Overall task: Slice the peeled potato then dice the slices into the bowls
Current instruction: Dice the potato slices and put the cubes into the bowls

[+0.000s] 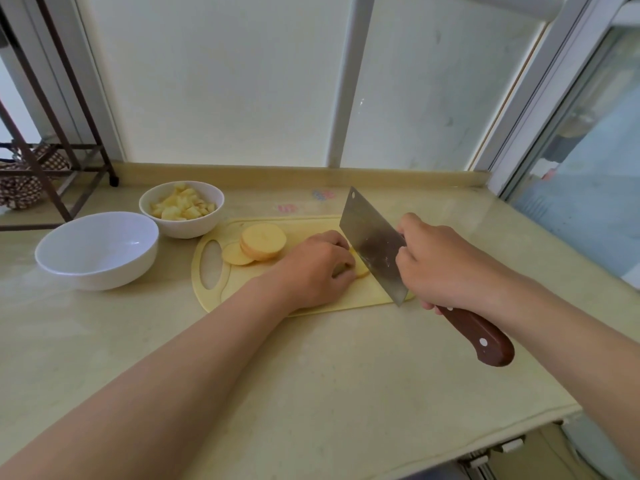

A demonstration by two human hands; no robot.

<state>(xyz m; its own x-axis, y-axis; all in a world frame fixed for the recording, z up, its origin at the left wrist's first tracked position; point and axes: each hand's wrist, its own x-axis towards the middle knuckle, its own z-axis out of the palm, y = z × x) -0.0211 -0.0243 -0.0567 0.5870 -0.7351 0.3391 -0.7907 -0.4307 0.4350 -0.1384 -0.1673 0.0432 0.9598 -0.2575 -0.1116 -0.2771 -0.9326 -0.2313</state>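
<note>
On a pale yellow cutting board (211, 292) my left hand (313, 268) holds down a potato piece (360, 268), fingers curled over it, so most of it is hidden. My right hand (440, 268) grips the brown handle of a cleaver (375, 245); its blade stands on the board right against the potato piece and my left fingertips. A stack of round potato slices (264, 241) lies at the board's left. The smaller white bowl (181, 225) behind the board holds diced potato. The larger white bowl (97, 251) at the left is empty.
The board lies on a beige stone countertop (311, 375) whose front right edge drops off near my right arm. A low backsplash and window panes run behind. A dark metal rack (59, 161) with a patterned cloth stands at the far left.
</note>
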